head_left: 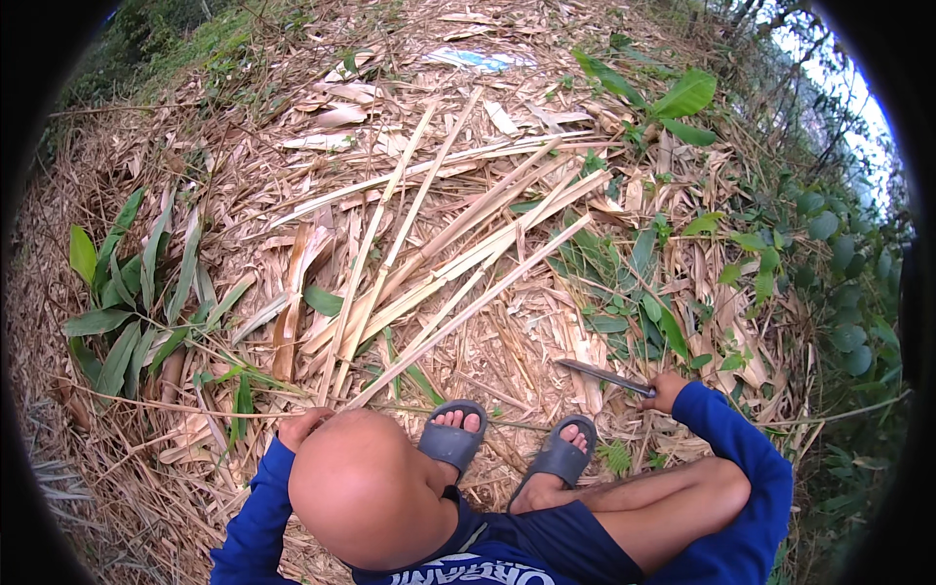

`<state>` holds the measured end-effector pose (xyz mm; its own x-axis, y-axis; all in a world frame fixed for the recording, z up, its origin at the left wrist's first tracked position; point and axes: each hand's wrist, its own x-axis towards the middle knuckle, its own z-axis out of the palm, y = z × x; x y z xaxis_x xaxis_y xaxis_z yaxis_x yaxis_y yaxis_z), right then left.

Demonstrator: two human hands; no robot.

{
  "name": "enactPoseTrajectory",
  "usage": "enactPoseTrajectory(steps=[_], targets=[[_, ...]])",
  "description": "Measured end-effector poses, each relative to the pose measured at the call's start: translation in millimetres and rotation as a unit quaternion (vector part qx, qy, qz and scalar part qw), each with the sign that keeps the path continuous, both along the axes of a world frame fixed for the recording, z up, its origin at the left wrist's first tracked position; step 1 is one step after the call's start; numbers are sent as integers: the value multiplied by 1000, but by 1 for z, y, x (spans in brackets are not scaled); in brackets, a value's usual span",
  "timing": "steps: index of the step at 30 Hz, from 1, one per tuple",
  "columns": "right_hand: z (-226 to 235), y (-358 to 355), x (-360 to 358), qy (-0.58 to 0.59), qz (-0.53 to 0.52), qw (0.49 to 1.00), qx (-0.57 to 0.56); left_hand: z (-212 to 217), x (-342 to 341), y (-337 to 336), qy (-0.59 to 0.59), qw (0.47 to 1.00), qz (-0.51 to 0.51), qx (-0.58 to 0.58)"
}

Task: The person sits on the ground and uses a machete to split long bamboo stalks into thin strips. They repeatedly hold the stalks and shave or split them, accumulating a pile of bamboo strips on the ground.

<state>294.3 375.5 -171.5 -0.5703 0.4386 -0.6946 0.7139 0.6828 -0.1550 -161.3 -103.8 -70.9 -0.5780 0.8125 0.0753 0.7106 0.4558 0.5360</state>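
Observation:
My right hand is closed round the handle of a long-bladed knife. Its dark blade points left, low over the ground litter in front of my right foot. Beside my raised left knee, my left hand has its fingers curled, and the knee partly covers them. A thin stalk runs up to that hand from the left; whether it is gripped I cannot make out. Long, pale split bamboo strips lie crossed in a loose pile ahead of my feet. The near ends of several come close to my left hand.
Dry bamboo sheaths and shavings cover the ground. Leafy green shoots stand at the left, and a broad-leaved plant at the far right. A blue and white sheet lies at the back. Dense bushes border the right side.

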Motion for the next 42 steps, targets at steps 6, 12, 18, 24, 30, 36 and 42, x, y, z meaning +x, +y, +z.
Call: enactPoseTrajectory(steps=[6, 12, 18, 24, 30, 36, 42], targets=[[5, -5, 12, 29, -20, 999, -8, -9, -2, 34, -31, 995, -90, 5], [18, -14, 5, 36, -13, 999, 4, -34, -48, 65, 67, 987, -149, 0], [38, -37, -15, 9, -98, 994, -39, -29, -50, 92, 101, 981, -155, 57], [20, -31, 0, -4, -82, 996, -20, -42, -30, 80, 117, 975, -176, 64], [20, -27, -2, 0, -54, 999, -5, -42, -29, 69, 110, 977, -173, 63], [17, -27, 3, 7, -39, 999, 6, -40, -39, 89, 119, 977, -173, 46], [27, -32, -3, 25, -30, 999, 12, -39, -63, 124, 159, 969, -170, 79]])
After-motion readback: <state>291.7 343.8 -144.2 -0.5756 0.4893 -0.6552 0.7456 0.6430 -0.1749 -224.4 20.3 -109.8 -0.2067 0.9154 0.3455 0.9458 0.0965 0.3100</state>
